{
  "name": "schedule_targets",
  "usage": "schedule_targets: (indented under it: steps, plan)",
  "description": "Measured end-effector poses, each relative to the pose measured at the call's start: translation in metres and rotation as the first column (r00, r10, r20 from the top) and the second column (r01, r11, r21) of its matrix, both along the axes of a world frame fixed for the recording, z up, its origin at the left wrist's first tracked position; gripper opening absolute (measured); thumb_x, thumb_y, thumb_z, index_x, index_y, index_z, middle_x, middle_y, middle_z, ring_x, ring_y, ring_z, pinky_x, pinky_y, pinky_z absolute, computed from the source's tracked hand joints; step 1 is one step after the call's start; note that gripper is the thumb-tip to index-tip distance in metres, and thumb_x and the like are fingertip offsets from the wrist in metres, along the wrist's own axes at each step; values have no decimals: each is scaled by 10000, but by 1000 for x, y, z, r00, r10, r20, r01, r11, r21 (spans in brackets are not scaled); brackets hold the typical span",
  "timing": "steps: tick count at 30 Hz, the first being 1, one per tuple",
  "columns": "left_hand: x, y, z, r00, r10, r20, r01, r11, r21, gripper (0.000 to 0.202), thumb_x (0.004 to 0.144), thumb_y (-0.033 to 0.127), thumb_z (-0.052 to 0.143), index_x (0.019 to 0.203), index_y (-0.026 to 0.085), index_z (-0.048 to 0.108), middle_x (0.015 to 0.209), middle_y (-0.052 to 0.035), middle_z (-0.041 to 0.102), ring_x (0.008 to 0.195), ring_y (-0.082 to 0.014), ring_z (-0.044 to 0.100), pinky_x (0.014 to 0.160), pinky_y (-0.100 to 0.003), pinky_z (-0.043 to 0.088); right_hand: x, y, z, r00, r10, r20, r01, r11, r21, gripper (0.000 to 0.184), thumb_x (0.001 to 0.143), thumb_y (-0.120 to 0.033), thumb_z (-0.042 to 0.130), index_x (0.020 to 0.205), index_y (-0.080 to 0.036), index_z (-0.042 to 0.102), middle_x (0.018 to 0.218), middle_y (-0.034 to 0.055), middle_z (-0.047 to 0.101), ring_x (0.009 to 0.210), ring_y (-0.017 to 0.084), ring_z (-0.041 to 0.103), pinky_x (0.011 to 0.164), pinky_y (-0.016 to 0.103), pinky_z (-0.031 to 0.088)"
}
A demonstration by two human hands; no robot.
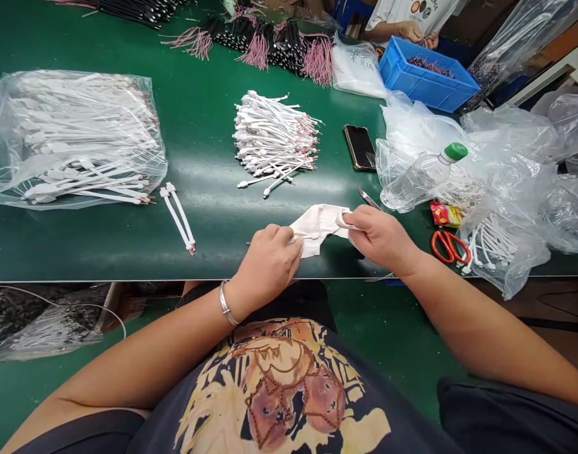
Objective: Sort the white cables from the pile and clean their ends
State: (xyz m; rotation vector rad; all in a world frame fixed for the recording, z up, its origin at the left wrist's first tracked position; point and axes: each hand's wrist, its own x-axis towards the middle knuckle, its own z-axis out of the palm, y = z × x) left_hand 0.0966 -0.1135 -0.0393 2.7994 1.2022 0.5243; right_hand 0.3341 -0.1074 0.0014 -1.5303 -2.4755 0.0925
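Observation:
Close to the table's front edge, my left hand (270, 261) is closed on a short white cable; its wire tip pokes out at the left of my fingers. My right hand (381, 236) pinches a white cloth (320, 224), which lies between both hands and touches the cable's other end. Most of the cable is hidden by my fingers. Two white cables (178, 217) with connectors lie side by side to the left. Beyond my hands is a pile of similar white cables (277, 135). Tweezers or a similar thin tool (368, 198) lie just behind my right hand.
A clear bag of white cables (81, 139) lies at left. Rightward are a phone (359, 148), a plastic bottle (414, 180), red scissors (450, 246) and crumpled plastic bags (520, 189). Behind stand a blue bin (426, 79) and black cable bundles (289, 47). Another person's hands (419, 33) work beyond.

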Motion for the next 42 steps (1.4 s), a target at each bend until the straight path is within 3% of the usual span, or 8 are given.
schedule_targets:
  steps: [5, 12, 19, 29, 32, 35, 39, 42]
  plan:
    - [0, 0, -1, 1000, 9, -24, -9, 1000, 16, 235, 911, 258, 402, 916, 193, 628, 945, -104, 578, 845, -243, 445, 697, -378, 359, -15, -8, -11, 980, 69, 189, -72, 997, 5, 281, 877, -130, 395, 1017, -208, 627, 819, 42, 564, 725, 155, 485, 611, 253, 297]
    - [1, -1, 0, 999, 10, -33, -10, 1000, -3, 265, 923, 279, 381, 996, 194, 621, 976, -99, 579, 875, -243, 451, 730, -376, 371, -30, 1, -14, 873, 240, 426, -251, 967, -30, 271, 898, -129, 380, 1087, -188, 565, 859, 71, 574, 733, 183, 455, 579, 301, 219]
    - [0, -2, -1, 999, 23, -25, -22, 1000, 19, 245, 915, 267, 396, 905, 181, 625, 939, -102, 571, 858, -238, 457, 707, -369, 368, -40, 2, -6, 803, 364, 471, -364, 926, -96, 210, 854, -105, 437, 1013, -170, 558, 854, 89, 585, 712, 195, 463, 561, 306, 193]
    - [-3, -4, -1, 1000, 12, -24, -12, 1000, -16, 238, 915, 257, 389, 878, 168, 607, 935, -94, 564, 874, -233, 460, 731, -368, 371, -46, -5, -8, 751, 391, 532, -433, 900, -49, 199, 848, -102, 456, 982, -168, 588, 817, 72, 589, 678, 185, 465, 543, 311, 179]
    - [-3, -5, 0, 1000, 4, -27, -4, 1000, -22, 241, 917, 249, 382, 885, 166, 605, 925, -98, 565, 866, -235, 462, 722, -372, 369, -45, -8, -8, 774, 377, 509, -422, 906, -29, 209, 838, -101, 478, 987, -178, 603, 811, 61, 588, 678, 183, 473, 560, 316, 215]
    - [-3, -6, 3, 999, 0, -38, -2, 999, -39, 226, 916, 242, 385, 909, 168, 599, 917, -95, 568, 861, -239, 468, 703, -372, 370, -39, -11, -5, 845, 332, 420, -363, 932, -7, 217, 870, -118, 461, 1004, -205, 608, 780, 38, 580, 687, 171, 488, 599, 305, 269]
    - [-7, -6, 10, 997, 2, -75, -6, 999, -50, 197, 904, 187, 395, 968, 154, 578, 884, -92, 576, 819, -237, 482, 658, -365, 375, -30, -9, -10, 970, 106, 221, -131, 986, 101, 211, 927, -307, 447, 974, -187, 613, 725, 25, 578, 710, 162, 526, 625, 274, 322]
    - [-11, -4, 18, 990, 9, -143, -19, 998, -63, 162, 867, 131, 430, 907, 132, 587, 845, -104, 583, 802, -251, 499, 620, -367, 377, -27, -4, -27, 995, -50, 86, 36, 988, 150, 281, 929, -376, 437, 970, -164, 617, 770, 42, 601, 751, 170, 554, 652, 262, 357]
